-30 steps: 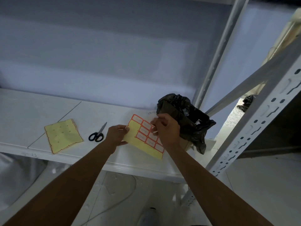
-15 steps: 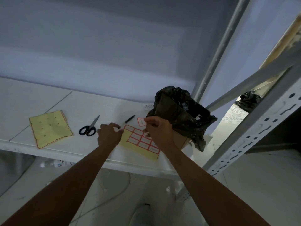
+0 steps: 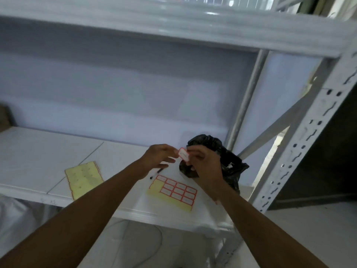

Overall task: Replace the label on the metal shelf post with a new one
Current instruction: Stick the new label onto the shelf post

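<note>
A small white label with a red border is held in the air above the shelf, pinched between the fingertips of my left hand and my right hand. Below them the yellow sheet of red-bordered labels lies flat on the white shelf board. A perforated metal shelf post slants up at the right. I see no label on it.
A black plastic bag sits behind my right hand. A black pen lies under my left hand. An empty yellow backing sheet lies to the left. An upper shelf beam crosses overhead.
The label sheet has been set down on the shelf. One label is peeled off and both hands have lifted it. The view has tilted up and the scissors are out of sight.
</note>
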